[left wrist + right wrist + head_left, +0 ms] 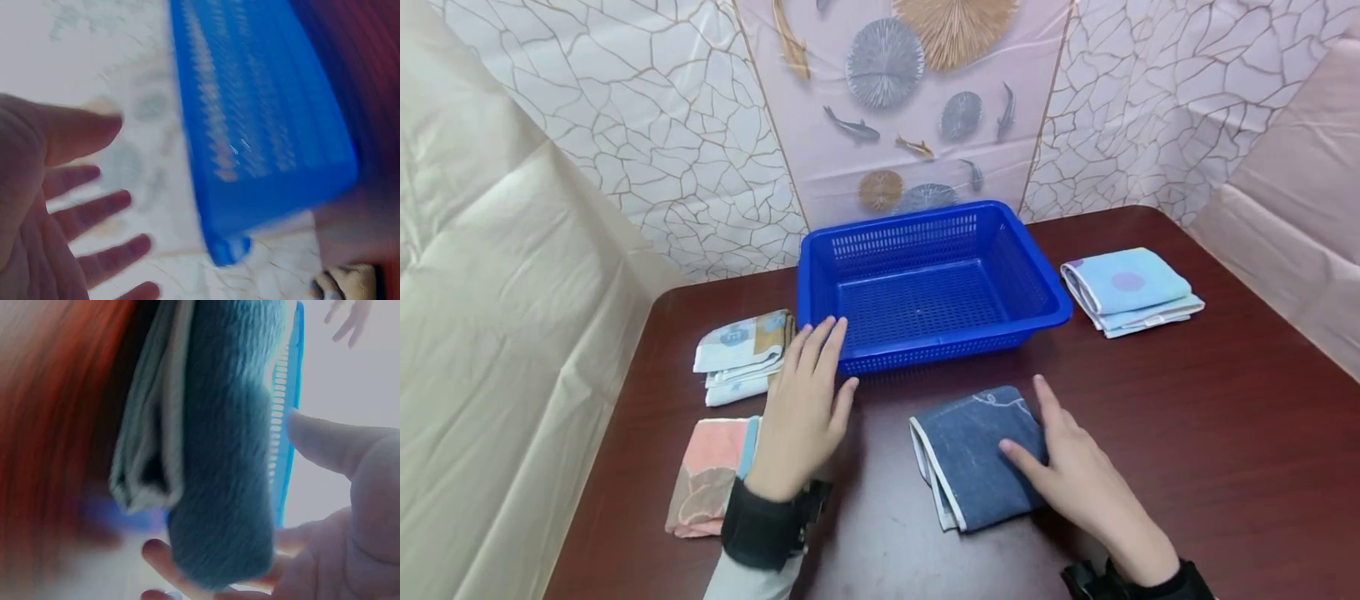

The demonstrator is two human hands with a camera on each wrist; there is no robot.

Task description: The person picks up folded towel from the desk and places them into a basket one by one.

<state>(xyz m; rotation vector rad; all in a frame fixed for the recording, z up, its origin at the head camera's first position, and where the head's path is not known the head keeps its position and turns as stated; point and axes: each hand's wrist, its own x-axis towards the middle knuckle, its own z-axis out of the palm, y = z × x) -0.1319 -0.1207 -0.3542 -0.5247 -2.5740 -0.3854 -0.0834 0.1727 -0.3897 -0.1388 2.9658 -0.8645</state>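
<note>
My left hand (pixel 801 417) hovers by the front left corner of a blue plastic basket (pixel 955 340), fingers straight and slightly spread, holding nothing. In the left wrist view its palm and spread fingers are apart from the blurred basket wall (pixel 269 112). A folded dark blue towel (pixel 973 458) with pale edging lies in front of the basket. At its right edge is my right hand (pixel 1082 475), fingers extended and thumb over the towel's top. The right wrist view shows the thumb apart from the towel (pixel 225 456), with fingertips passing behind its end.
A folded white, blue and brown towel (pixel 741 354) lies left of the basket. Nearer, a folded pink and beige towel (pixel 707 471) is partly hidden by the left hand. A folded light blue towel (pixel 1131 287) lies right of the basket. Patterned cloth hangs behind the dark table (pixel 1225 433).
</note>
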